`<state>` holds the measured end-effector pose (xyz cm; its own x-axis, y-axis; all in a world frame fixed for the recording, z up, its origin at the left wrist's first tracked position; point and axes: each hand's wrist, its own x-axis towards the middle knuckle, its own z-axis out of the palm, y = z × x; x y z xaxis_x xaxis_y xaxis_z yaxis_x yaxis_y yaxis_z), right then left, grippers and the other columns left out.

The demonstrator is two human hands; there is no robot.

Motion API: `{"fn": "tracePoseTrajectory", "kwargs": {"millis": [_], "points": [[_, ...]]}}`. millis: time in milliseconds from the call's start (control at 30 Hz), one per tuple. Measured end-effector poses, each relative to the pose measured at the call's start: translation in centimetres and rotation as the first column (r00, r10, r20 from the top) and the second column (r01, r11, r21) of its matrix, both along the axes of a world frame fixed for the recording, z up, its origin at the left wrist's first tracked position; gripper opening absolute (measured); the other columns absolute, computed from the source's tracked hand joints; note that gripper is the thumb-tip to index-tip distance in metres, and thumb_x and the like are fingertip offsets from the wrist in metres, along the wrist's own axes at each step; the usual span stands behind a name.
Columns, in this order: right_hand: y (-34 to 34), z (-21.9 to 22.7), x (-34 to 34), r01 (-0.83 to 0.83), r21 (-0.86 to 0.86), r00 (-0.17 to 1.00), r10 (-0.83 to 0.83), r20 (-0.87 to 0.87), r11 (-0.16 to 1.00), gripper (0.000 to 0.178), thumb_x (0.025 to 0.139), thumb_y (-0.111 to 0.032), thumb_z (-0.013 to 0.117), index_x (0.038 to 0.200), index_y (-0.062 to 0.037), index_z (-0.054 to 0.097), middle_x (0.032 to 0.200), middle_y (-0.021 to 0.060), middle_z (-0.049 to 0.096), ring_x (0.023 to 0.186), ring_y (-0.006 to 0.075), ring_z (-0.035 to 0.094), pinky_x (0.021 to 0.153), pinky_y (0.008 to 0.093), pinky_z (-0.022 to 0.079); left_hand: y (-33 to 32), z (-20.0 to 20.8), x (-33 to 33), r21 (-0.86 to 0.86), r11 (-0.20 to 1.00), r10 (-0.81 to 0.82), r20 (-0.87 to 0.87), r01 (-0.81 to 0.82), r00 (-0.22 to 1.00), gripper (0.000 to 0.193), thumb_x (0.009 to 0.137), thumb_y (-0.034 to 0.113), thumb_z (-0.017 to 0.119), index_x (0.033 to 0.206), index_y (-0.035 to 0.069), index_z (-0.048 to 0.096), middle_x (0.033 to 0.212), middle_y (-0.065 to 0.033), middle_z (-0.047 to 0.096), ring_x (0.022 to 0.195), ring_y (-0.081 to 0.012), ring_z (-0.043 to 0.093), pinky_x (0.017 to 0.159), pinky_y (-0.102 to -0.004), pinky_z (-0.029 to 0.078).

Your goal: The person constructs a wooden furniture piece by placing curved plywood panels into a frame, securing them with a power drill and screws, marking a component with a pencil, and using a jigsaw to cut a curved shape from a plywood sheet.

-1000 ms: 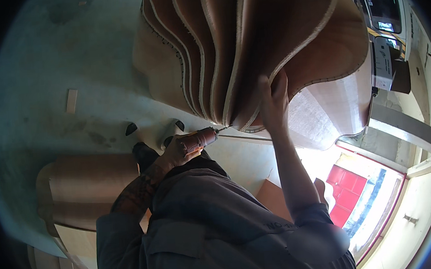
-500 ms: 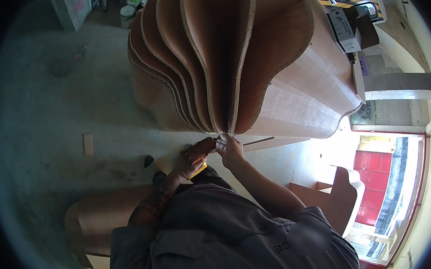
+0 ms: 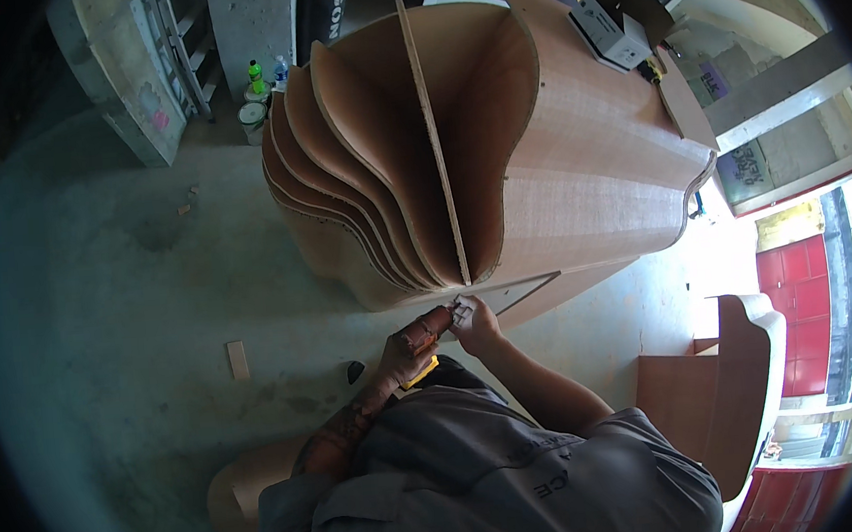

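Observation:
My left hand (image 3: 400,359) grips a cordless drill (image 3: 425,329) with a reddish-brown body and a yellow base. The drill points up and right, toward my other hand. My right hand (image 3: 480,331) is closed at the drill's front end, around a pale grey part (image 3: 463,312) that I cannot make out clearly. Just beyond both hands stands a large curved plywood piece (image 3: 587,171) with several wavy upright panels (image 3: 363,137) fanning out from its near end. A straight panel edge (image 3: 434,147) comes down close to my fingers.
An open cardboard box (image 3: 611,31) lies on the plywood piece at the far right. Paint cans (image 3: 253,120) and bottles stand behind, left of it. A wood offcut (image 3: 239,360) lies on the floor. Another curved plywood part (image 3: 745,382) stands to my right.
The view has tilted up and shifted, showing more of the background. My hands sit slightly farther below the plywood's near edge. The drill stays in my left hand, my right at its front.

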<state>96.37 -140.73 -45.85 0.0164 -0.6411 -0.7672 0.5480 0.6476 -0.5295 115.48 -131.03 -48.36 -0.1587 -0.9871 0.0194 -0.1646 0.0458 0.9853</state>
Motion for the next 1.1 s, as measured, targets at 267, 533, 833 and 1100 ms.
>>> {"fn": "tracePoseTrajectory", "kwargs": {"millis": [267,533,833,1100], "points": [[-1.2,-0.3,0.9,-0.022,-0.007,0.986,0.023,0.165,1.000,0.021,0.102,-0.021,0.064,0.117,-0.0060,0.063,0.109,0.0115,0.074,0.104,0.0324,0.071,0.097,0.0484,0.057,0.8,0.9,1.0,-0.160,0.985,0.080,0.125,-0.060,0.989,0.038,0.087,0.023,0.084,0.122,0.013,0.074,0.107,-0.0118,0.076,0.095,-0.0322,0.076,0.090,-0.0408,0.060],[1.0,9.1,0.1,-0.691,-0.270,0.589,0.306,-0.748,0.670,0.022,0.092,-0.018,0.071,0.102,0.0018,0.066,0.093,0.0128,0.070,0.082,0.0269,0.070,0.077,0.0405,0.056,6.1,6.8,8.5,-0.127,0.977,0.210,0.399,-0.173,0.893,0.039,0.087,0.015,0.084,0.122,0.001,0.073,0.103,-0.0151,0.078,0.090,-0.0277,0.078,0.081,-0.0383,0.061],[-8.9,14.0,10.8,-0.701,-0.206,0.117,-0.175,-0.978,0.682,0.061,0.086,-0.018,0.078,0.144,-0.0068,0.061,0.120,0.0205,0.065,0.113,0.0421,0.066,0.093,0.0505,0.058,7.6,6.1,13.7,0.272,0.846,0.427,0.168,-0.458,0.888,0.029,0.091,0.010,0.078,0.117,-0.001,0.073,0.109,-0.0117,0.078,0.096,-0.0228,0.077,0.084,-0.0362,0.060],[-8.4,12.9,11.2,-0.672,-0.312,0.018,-0.406,-0.914,0.672,0.045,0.087,-0.024,0.076,0.131,-0.0137,0.071,0.107,0.0116,0.072,0.097,0.0342,0.073,0.084,0.0457,0.061,6.0,6.0,23.3,0.075,0.997,-0.063,0.509,0.029,0.859,0.020,0.090,0.016,0.080,0.102,0.002,0.075,0.093,-0.0122,0.078,0.081,-0.0258,0.078,0.075,-0.0386,0.061]]}}
